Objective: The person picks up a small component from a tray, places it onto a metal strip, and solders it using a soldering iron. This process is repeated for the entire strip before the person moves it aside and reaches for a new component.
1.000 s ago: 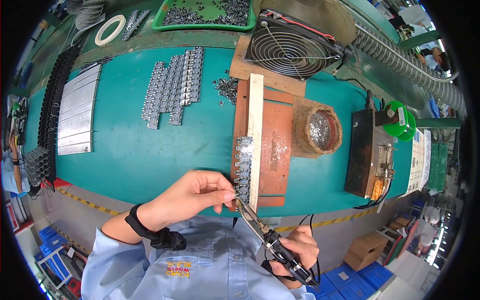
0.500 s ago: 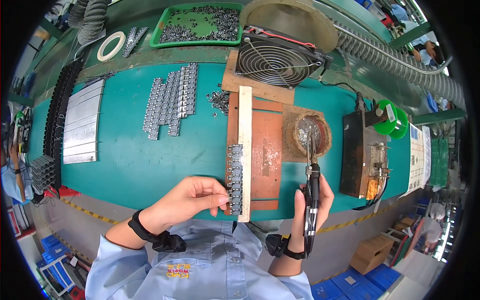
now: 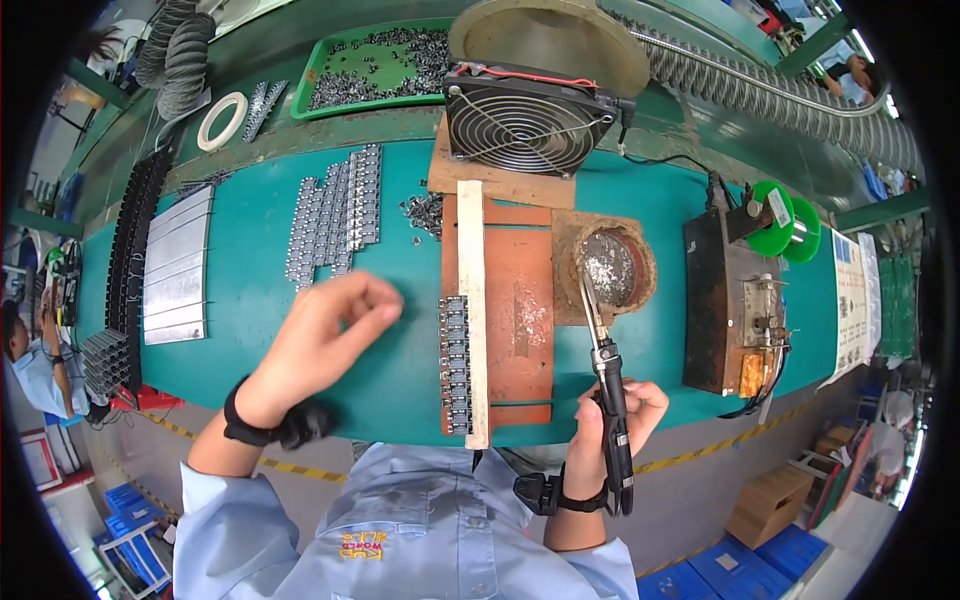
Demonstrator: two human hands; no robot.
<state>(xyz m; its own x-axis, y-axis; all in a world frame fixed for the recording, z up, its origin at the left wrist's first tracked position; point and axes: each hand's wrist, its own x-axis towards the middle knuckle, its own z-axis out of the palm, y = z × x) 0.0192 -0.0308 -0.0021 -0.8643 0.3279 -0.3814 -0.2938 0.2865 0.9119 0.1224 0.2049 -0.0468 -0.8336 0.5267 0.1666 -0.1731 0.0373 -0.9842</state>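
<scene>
- Gripping the dark handle of a soldering tool (image 3: 612, 395), the right hand (image 3: 625, 412) has its fingers and thumb closed around it, near the worktop's (image 3: 250, 300) front edge.
- The tool's metal end points away from the person and overlaps the left rim of a round, crusted bowl (image 3: 648, 275); whether it touches, I cannot tell.
- Curled, with the thumb close to the index finger, the left hand (image 3: 322, 335) is over the teal surface; I cannot tell whether anything sits between the fingertips.
- Right of that hand, a row of small components (image 3: 455, 370) lies along the left side of a pale bar (image 3: 472, 260), on a reddish-brown board (image 3: 525, 350).
- Beyond the left hand is a group of component strips (image 3: 335, 215), with a pile of loose metal parts (image 3: 425, 212) to their right.
- A black fan (image 3: 525, 125) stands behind the board.
- A dark box (image 3: 708, 310) with a green spool (image 3: 766, 218) stands right of the bowl.
</scene>
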